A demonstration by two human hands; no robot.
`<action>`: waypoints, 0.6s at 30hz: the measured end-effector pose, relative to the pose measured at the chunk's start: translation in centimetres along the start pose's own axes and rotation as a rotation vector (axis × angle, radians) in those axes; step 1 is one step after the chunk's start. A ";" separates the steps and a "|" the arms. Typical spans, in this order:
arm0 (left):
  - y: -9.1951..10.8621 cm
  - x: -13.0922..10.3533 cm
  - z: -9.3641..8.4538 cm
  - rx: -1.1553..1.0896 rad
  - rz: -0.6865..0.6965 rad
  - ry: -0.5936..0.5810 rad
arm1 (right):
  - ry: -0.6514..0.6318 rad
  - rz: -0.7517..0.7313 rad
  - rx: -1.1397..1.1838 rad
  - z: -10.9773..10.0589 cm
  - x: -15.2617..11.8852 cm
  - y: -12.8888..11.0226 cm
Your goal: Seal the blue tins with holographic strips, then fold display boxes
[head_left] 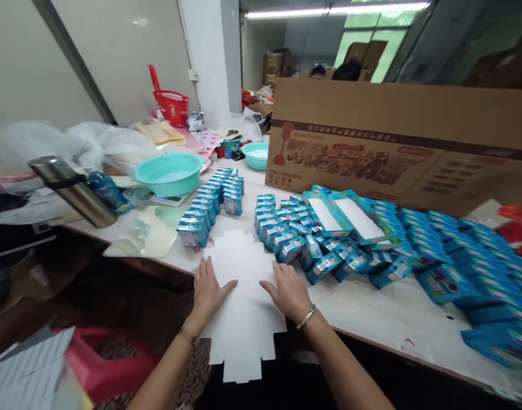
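Note:
A flat white die-cut carton sheet [243, 307] lies in front of me, its near end sticking out past the table edge. My left hand [208, 293] rests on its left edge, thumb stretched inward and fingers spread. On the right edge lies my right hand [288, 290], also with fingers apart and the thumb pointing in. Beyond the sheet, rows of small blue boxes [194, 225] stand on the left. More blue boxes [290, 247] crowd together on the right, with two open blue trays with white insides [361, 216] on top of them.
A big cardboard carton [350, 142] walls off the back right. Turquoise basins [169, 176], a steel thermos [73, 191] and a blue bottle [109, 191] stand at the left. Below is a pink stool [102, 364]. Heads of people show behind the carton.

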State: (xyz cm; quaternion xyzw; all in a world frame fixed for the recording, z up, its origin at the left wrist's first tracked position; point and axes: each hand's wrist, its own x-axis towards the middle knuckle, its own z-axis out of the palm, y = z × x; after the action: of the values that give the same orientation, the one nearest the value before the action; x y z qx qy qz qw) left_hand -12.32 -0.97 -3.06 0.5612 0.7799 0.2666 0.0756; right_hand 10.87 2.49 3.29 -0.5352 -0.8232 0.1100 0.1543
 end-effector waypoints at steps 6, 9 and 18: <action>-1.6 -0.7 1.6 -0.208 0.034 0.083 | 0.040 0.265 -0.014 5.7 0.3 -2.0; -1.5 -0.7 1.7 -0.362 -0.020 0.124 | 0.192 0.183 0.143 6.1 -0.1 -1.8; -2.4 1.9 -3.7 -1.113 -0.355 0.041 | -0.019 0.356 1.287 1.9 2.4 0.2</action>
State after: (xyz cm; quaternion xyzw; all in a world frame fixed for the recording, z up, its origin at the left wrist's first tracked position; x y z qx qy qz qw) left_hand -16.50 -1.05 -0.75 0.2925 0.6058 0.6304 0.3873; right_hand 9.46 4.70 1.77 -0.4630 -0.4938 0.6078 0.4153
